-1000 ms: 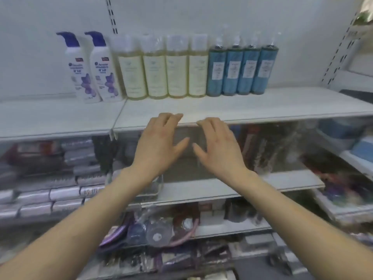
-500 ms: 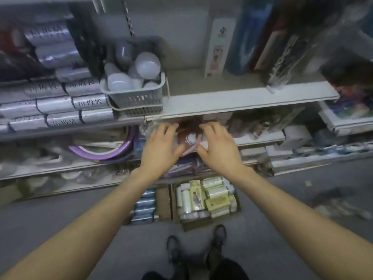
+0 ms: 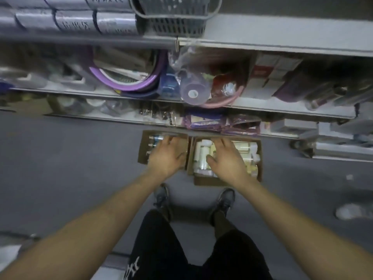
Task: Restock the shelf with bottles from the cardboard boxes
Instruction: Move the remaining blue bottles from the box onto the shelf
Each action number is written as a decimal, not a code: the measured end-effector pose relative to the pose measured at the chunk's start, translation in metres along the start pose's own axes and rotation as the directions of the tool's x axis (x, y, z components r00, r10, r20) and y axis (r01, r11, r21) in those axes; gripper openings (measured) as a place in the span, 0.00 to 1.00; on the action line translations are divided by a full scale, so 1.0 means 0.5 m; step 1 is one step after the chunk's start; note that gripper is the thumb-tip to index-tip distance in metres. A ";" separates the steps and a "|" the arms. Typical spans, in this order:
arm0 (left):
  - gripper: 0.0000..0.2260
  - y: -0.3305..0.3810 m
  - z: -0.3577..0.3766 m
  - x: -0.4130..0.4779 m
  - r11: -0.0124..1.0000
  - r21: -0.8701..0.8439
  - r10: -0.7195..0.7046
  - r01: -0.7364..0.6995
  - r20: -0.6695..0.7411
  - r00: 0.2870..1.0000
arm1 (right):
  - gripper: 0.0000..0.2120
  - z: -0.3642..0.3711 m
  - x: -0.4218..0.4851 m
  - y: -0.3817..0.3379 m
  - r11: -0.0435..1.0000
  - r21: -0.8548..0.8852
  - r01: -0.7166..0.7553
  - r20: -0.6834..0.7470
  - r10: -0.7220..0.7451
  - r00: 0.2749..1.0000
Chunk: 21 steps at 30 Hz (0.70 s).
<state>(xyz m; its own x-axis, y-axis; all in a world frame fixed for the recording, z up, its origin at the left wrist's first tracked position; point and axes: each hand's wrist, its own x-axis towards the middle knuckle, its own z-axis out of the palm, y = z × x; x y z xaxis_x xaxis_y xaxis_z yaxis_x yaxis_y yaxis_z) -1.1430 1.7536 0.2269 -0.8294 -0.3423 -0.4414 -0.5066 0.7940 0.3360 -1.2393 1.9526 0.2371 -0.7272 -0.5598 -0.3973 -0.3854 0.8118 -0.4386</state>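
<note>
— Where do the bottles lie from you?

— Straight down, ahead of your feet. Your left hand (image 3: 168, 156) hangs spread over the left cardboard box (image 3: 144, 146) of blue bottles (image 3: 156, 139); your right hand (image 3: 227, 158), also unclenched and holding nothing, is above the right cardboard box (image 3: 259, 158) of pale bottles (image 3: 201, 156).

— How do they lie?

— On their sides; the blue ones run left to right. Each hand is nearest its own box.

— Anything in the way?

— The bottom shelf edge (image 3: 201, 133) overhangs the boxes' far ends, so lift toward yourself.

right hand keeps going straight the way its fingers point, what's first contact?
Likely the pale bottles packed in the right cardboard box; the right hand is open above them. Depth is unclear.
</note>
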 end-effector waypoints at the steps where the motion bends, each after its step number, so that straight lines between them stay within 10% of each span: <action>1: 0.27 -0.037 0.013 -0.004 1.000 0.010 -0.023 0.022 0.014 1.000 | 0.30 0.029 0.008 -0.011 1.000 0.006 0.004 0.025 -0.004 1.000; 21: 0.31 -0.713 0.437 0.285 0.974 0.212 0.004 -0.076 0.321 0.947 | 0.31 0.801 0.335 -0.064 0.982 0.032 -0.187 0.302 0.169 0.938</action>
<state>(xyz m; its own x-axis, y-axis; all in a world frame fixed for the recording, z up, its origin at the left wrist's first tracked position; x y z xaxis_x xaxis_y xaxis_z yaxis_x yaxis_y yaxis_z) -1.0290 1.5315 -0.1378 -0.7121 -0.1599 -0.6836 -0.3809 0.9059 0.1849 -1.1210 1.7664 -0.1381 -0.5759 -0.4382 -0.6901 -0.2239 0.8965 -0.3824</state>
